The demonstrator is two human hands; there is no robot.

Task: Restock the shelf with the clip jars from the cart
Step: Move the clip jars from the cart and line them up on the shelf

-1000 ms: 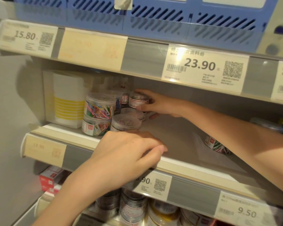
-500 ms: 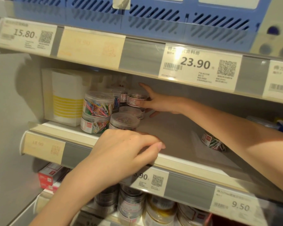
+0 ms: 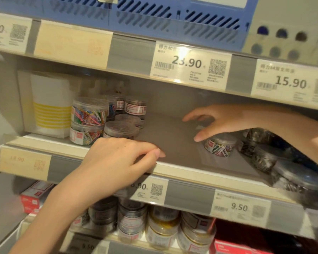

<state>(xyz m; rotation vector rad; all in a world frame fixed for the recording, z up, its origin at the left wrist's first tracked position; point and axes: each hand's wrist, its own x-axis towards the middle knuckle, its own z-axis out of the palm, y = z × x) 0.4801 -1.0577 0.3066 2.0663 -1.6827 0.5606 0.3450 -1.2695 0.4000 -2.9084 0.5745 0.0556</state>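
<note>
Several clear clip jars stand at the left of the middle shelf (image 3: 172,149): a stack of two with coloured clips (image 3: 88,120), a low jar (image 3: 120,129) in front, and a labelled jar (image 3: 135,106) at the back. One more jar of coloured clips (image 3: 221,144) sits alone to the right. My right hand (image 3: 218,121) hovers just above and left of that jar, fingers spread, holding nothing. My left hand (image 3: 117,162) rests on the shelf's front edge, fingers curled over the lip.
A white box with yellow stripes (image 3: 50,105) fills the shelf's left end. Jars of dark metal clips (image 3: 264,158) crowd the right side. The shelf below holds more jars (image 3: 163,228) and red boxes (image 3: 33,197). A blue basket (image 3: 154,19) sits on the shelf above.
My right hand let go of the labelled jar at the back left and swung right across the shelf to the lone jar. My left hand stayed on the shelf edge.
</note>
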